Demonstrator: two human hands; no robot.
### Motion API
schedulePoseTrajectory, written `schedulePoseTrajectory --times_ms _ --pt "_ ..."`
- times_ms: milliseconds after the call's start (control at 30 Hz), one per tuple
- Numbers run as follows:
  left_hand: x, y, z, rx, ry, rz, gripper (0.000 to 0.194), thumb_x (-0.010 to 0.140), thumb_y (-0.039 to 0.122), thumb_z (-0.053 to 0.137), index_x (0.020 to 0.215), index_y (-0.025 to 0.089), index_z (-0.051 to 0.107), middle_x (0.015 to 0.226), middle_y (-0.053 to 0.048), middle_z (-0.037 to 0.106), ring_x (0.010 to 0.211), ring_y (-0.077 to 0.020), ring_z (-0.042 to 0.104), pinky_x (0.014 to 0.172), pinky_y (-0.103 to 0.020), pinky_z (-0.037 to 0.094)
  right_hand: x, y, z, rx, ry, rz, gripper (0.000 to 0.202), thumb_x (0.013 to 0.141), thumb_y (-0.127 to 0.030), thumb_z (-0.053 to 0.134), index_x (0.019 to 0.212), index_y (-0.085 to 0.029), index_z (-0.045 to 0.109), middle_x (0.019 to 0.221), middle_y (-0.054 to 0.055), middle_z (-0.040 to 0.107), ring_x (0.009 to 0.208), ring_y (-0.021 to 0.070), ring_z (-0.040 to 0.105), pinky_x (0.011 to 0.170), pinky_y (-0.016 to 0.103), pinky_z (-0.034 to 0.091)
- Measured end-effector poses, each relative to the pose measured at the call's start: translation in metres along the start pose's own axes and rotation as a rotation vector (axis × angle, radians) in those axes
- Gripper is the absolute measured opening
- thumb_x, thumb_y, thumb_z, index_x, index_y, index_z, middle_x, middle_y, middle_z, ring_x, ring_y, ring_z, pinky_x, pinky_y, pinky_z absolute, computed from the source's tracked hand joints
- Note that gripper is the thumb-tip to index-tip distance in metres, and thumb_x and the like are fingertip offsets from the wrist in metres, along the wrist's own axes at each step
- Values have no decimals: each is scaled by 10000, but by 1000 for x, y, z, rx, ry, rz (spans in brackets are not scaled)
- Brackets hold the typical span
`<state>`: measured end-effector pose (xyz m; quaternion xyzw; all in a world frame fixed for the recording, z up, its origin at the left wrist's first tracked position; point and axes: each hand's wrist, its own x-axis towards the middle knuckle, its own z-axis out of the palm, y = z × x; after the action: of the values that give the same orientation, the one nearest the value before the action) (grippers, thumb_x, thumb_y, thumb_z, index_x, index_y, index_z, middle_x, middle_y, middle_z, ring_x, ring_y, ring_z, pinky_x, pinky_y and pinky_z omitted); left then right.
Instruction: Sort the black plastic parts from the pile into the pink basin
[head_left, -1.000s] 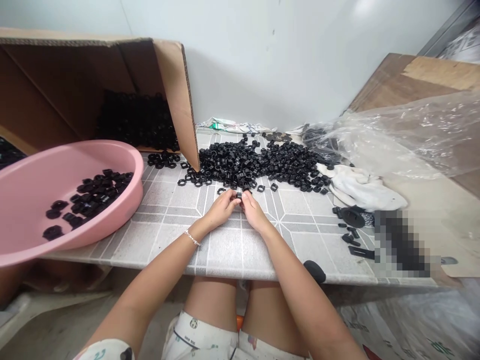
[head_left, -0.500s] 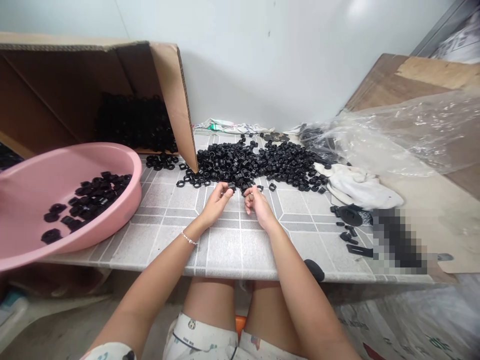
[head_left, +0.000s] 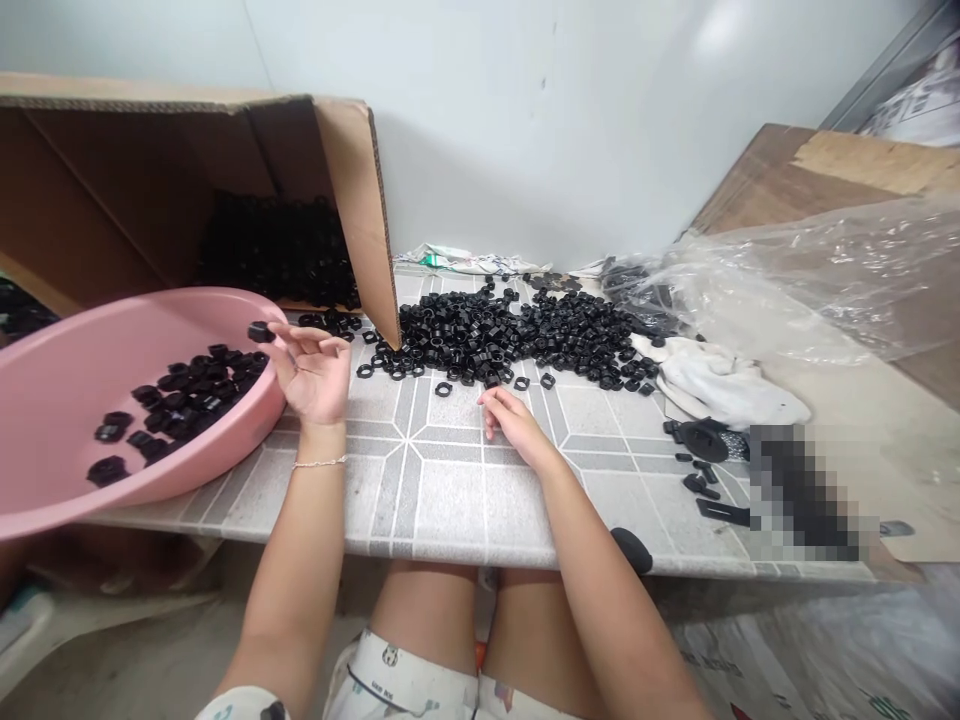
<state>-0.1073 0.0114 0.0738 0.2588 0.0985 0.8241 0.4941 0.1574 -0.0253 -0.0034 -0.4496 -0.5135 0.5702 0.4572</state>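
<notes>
My left hand (head_left: 313, 375) is raised at the right rim of the pink basin (head_left: 142, 310), palm up, pinching a black plastic nut (head_left: 260, 331) between thumb and fingertips. Inside the basin lies a small heap of similar black nuts (head_left: 187, 395). At the front edge of the large pile of black nuts (head_left: 465, 325) is my right hand (head_left: 516, 425), its fingers curled. A single black nut (head_left: 491, 381) shows at the right fingertips and appears gripped there. A few loose nuts (head_left: 444, 389) lie just in front of the pile.
A cardboard box (head_left: 356, 190) on its side, holding more black parts, stands behind the basin. To the right lie a white cloth glove (head_left: 724, 385), clear plastic sheeting (head_left: 810, 270) and a round black piece (head_left: 703, 440). A pale wall rises behind the table (head_left: 442, 490).
My left hand has moved left from the pile to the basin's rim, carrying a nut and turning palm up. My right hand has stayed by the pile's front edge.
</notes>
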Motion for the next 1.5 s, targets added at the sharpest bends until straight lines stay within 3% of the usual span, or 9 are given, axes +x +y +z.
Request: schedulePoseTrajectory --times_ms 133,300,400,500,633,933,1133,1300,1500 --pt "7 3 -8 87 42 32 299 958 434 416 872 314 677 890 29 729 926 -97 633 756 -216 428 0 1 -1 14 -5 8 322 793 -534 558 827 -214 540 570 -88 450 455 80 479 536 244 393" --pt "6 -25 -13 364 -29 -258 116 897 272 533 903 245 646 780 21 675 706 -76 606 679 -205 427 2 1 -2 5 82 -35 312 786 -533 560 822 -225 534 568 -80 452 459 95 465 529 254 399" --pt "-15 -54 -13 913 -257 -348 116 835 231 571 921 194 638 869 -28 661 779 -131 595 740 -267 458 5 5 -8 -103 277 -87 242 812 -473 528 843 -233 529 580 -63 464 505 122 470 564 274 412" --pt "-42 -79 -14 1501 -584 -158 141 789 183 590 919 185 645 1024 -80 629 976 -224 555 890 -386 441 7 9 -24 -321 526 -170 182 830 -398 477 848 -226 534 684 -14 531 637 159 505 648 297 427" --pt "-61 -92 -16 1807 -814 -63 129 801 162 554 897 183 638 1020 -98 598 997 -263 534 913 -436 426 10 14 -51 -619 815 -281 141 804 -262 428 859 -196 540 916 85 586 895 219 528 834 359 417" --pt "-66 -91 -11 1788 -895 -102 100 831 195 504 839 189 603 946 -82 602 937 -247 549 853 -410 459 11 26 -64 -1021 845 -154 416 798 -241 441 1195 -179 547 1343 162 454 1282 326 329 1000 524 286" --pt "-74 -90 -6 1682 -897 -124 100 821 190 521 915 196 554 919 -65 601 899 -229 560 829 -396 470 45 -1 -74 -1042 803 -157 341 811 -152 382 1003 -118 662 1063 189 589 1038 307 485 909 454 364" --pt "-75 -87 -4 1555 -863 -146 206 789 194 577 987 179 521 970 -73 563 974 -235 546 893 -408 466 76 -15 -77 -1200 562 -12 308 765 -72 452 1000 -103 650 1029 184 613 975 272 541 868 398 400" --pt "-79 -88 -1 1366 -857 -172 245 788 131 530 1022 198 554 1041 -60 531 960 -185 556 875 -358 501 59 -25 -55 -704 497 -194 228 754 -176 574 966 -141 651 965 131 658 925 245 596 891 428 436"
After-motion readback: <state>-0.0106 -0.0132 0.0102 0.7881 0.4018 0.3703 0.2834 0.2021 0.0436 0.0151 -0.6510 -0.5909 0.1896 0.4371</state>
